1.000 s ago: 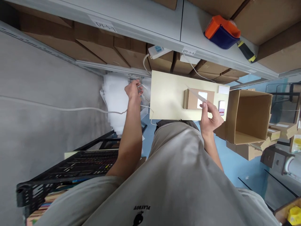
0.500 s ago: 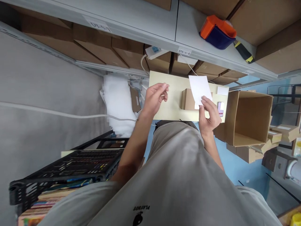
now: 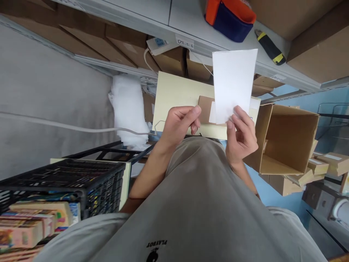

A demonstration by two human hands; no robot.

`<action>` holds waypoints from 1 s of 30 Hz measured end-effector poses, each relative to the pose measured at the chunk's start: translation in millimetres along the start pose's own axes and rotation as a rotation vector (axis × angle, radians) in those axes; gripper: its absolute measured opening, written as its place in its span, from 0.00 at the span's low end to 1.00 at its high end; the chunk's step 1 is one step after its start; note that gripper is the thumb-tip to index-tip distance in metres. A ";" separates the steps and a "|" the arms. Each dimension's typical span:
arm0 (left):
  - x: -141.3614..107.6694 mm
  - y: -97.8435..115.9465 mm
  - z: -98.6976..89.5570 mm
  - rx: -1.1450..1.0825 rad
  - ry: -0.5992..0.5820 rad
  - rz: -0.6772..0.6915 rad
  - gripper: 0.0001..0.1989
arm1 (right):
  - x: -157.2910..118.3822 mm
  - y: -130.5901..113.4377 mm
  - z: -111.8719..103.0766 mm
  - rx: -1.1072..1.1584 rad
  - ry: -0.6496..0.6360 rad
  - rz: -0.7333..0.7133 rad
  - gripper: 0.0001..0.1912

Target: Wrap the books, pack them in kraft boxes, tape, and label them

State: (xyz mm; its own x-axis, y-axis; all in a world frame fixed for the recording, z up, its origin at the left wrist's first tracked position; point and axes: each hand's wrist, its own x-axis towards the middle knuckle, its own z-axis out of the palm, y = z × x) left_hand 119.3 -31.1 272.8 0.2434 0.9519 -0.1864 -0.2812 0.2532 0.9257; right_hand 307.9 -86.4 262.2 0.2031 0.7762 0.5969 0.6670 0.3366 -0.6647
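My right hand (image 3: 242, 136) pinches the lower edge of a blank white sheet of paper (image 3: 235, 78) between thumb and fingers, holding it upright. Behind the sheet lies a small brown cardboard box (image 3: 204, 109) on the pale yellow board (image 3: 181, 86). A white label (image 3: 212, 112) shows on the box, partly covered by the sheet. At the box's left end is my left hand (image 3: 182, 122), its fingers curled and the thumb pressed against the index finger. Whatever those fingers hold, if anything, is hidden.
An open cardboard carton (image 3: 285, 142) stands to the right. Above, the grey shelf (image 3: 191, 22) carries an orange-and-blue tape dispenser (image 3: 231, 22) and a box cutter (image 3: 269, 47). White foam sheeting (image 3: 129, 109) and a black crate (image 3: 105, 182) are at left; a cable (image 3: 68, 125) crosses there.
The white sheet has been raised and now stands more upright, looking larger. My left hand has come closer to the box and to my right hand. The camera view has shifted.
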 end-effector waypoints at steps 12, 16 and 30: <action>3.6 -21.3 112.6 0.072 -0.055 -0.104 0.18 | 6.0 64.0 -56.6 0.278 0.036 0.146 0.09; 0.2 -21.1 133.1 0.127 -0.034 -0.035 0.18 | 5.8 75.5 -72.5 0.271 -0.028 0.203 0.09; -7.1 -21.4 142.2 0.199 -0.029 0.090 0.18 | 3.5 64.2 -91.1 0.107 -0.102 0.155 0.13</action>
State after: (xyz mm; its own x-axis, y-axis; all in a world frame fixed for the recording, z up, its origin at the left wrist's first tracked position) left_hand 255.6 -67.8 301.1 0.2531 0.9630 -0.0928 -0.1150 0.1252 0.9855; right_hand 416.8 -110.6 262.5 0.2204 0.8713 0.4386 0.5523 0.2591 -0.7923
